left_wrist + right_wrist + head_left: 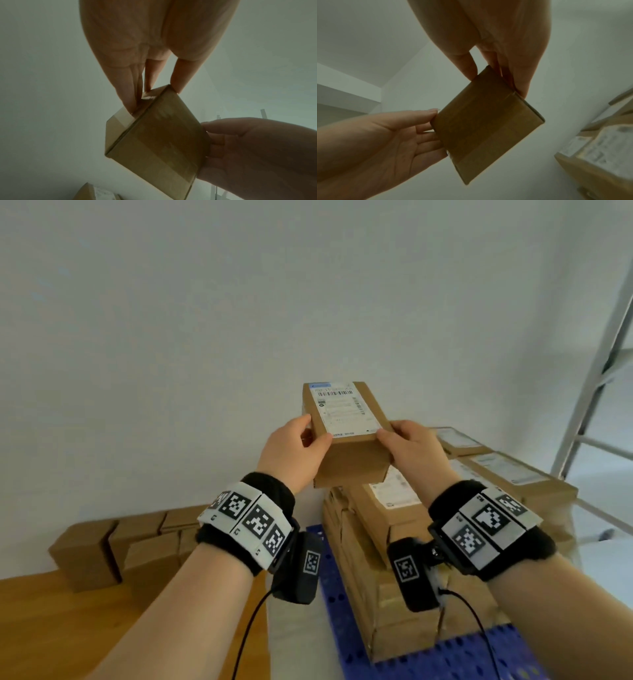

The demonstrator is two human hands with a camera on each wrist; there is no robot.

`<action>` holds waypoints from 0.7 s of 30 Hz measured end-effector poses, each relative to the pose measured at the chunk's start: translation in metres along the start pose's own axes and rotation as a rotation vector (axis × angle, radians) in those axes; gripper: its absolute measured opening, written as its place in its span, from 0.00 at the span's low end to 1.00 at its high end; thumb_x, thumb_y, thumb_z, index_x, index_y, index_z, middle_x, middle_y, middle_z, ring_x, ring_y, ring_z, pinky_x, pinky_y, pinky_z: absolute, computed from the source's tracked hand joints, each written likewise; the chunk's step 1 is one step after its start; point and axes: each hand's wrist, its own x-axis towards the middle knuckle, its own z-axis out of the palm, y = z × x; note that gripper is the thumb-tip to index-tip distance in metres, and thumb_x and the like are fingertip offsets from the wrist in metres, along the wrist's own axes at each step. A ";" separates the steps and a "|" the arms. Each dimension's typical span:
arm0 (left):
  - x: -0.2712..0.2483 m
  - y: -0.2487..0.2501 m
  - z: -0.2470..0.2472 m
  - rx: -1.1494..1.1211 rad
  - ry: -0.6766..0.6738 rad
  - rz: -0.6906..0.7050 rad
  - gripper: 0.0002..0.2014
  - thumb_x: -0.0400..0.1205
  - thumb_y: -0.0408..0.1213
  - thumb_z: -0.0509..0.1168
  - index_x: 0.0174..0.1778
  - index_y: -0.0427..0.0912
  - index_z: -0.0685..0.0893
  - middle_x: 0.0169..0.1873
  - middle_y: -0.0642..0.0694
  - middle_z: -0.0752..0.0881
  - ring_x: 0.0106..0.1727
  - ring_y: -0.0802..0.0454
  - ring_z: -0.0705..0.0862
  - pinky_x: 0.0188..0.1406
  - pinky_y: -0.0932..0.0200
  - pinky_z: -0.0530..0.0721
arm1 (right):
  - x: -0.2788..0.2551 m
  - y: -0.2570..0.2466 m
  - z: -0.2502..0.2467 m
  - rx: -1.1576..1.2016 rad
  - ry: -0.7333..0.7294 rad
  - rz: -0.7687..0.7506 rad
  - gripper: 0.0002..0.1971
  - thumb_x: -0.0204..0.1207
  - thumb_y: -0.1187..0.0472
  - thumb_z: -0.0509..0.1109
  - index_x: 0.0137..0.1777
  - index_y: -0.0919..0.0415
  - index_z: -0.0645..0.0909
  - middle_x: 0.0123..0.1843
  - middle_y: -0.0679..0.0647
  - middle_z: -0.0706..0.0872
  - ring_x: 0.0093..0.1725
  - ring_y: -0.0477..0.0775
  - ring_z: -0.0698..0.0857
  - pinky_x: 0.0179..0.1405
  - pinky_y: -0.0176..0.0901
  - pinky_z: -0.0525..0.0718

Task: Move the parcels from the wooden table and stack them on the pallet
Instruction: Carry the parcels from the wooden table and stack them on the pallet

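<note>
— Item one, far left: what do you log?

— Wooden table [68, 621], with a cluster of plain cardboard boxes [113, 546] against the wall, not yet moved. I count several; the exact number I cannot tell.

— Next along?

— My left hand [291, 450]. Thumb on the top face, fingers curled under and round the left side of the parcel [346, 433]. It holds firm, not a fingertip pinch only.

— The parcel itself?

— Small brown carton, white shipping label up, held in the air between both hands, above the stack [394, 542] and touching nothing else. From the left wrist view the underside is taped along the seam. I judge it light: two hands carry it by the near end with no sag. Stiff walls, sharp corners, so it should take a side squeeze without crushing. The tape strip looks smoother than the card; I'd keep fingers on bare cardboard. Best hold: opposite side faces, thumbs on top, as now.

— Right of that?

— My right hand [411, 450], mirror grip: thumb on top at the label's corner, fingers wrapped under the right side.

— And beyond?

— The stack of labelled cartons on the blue pallet [462, 659], uneven on top. A metal ladder [596, 371] stands at the far right.
</note>
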 end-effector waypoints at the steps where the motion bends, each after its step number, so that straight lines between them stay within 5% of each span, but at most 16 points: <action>1: 0.010 0.003 0.009 0.010 -0.008 0.004 0.19 0.85 0.40 0.59 0.72 0.44 0.73 0.66 0.48 0.80 0.59 0.58 0.77 0.55 0.66 0.75 | 0.014 0.004 -0.008 -0.002 -0.019 0.013 0.10 0.82 0.56 0.62 0.54 0.60 0.81 0.48 0.56 0.86 0.44 0.51 0.82 0.48 0.52 0.84; 5: 0.050 0.014 0.046 0.049 -0.045 -0.050 0.16 0.85 0.41 0.57 0.68 0.45 0.77 0.65 0.47 0.82 0.62 0.50 0.80 0.58 0.60 0.80 | 0.070 0.020 -0.039 -0.024 -0.100 0.093 0.08 0.81 0.58 0.63 0.44 0.59 0.81 0.44 0.58 0.84 0.48 0.59 0.84 0.56 0.57 0.86; 9: 0.089 0.023 0.082 0.102 -0.068 -0.159 0.05 0.84 0.42 0.58 0.43 0.53 0.77 0.56 0.41 0.84 0.59 0.42 0.82 0.60 0.44 0.82 | 0.124 0.037 -0.063 -0.056 -0.220 0.117 0.11 0.81 0.62 0.63 0.53 0.70 0.81 0.52 0.64 0.84 0.52 0.59 0.84 0.57 0.58 0.86; 11: 0.104 0.025 0.096 0.125 -0.058 -0.196 0.04 0.84 0.42 0.58 0.50 0.49 0.77 0.57 0.39 0.84 0.59 0.42 0.82 0.60 0.43 0.81 | 0.145 0.046 -0.069 -0.051 -0.279 0.124 0.08 0.81 0.65 0.62 0.53 0.68 0.80 0.49 0.58 0.82 0.47 0.52 0.82 0.53 0.52 0.87; 14: 0.125 0.020 0.114 0.153 -0.063 -0.247 0.15 0.84 0.38 0.58 0.66 0.41 0.78 0.61 0.40 0.83 0.60 0.44 0.81 0.61 0.48 0.81 | 0.167 0.059 -0.071 -0.046 -0.358 0.177 0.04 0.82 0.65 0.62 0.51 0.64 0.77 0.45 0.53 0.81 0.45 0.50 0.81 0.45 0.43 0.85; 21: 0.156 0.002 0.136 0.223 -0.141 -0.369 0.20 0.84 0.33 0.58 0.74 0.41 0.71 0.68 0.41 0.79 0.62 0.43 0.81 0.57 0.49 0.84 | 0.200 0.083 -0.058 -0.039 -0.453 0.301 0.07 0.80 0.68 0.64 0.55 0.70 0.78 0.56 0.64 0.83 0.56 0.60 0.83 0.61 0.56 0.83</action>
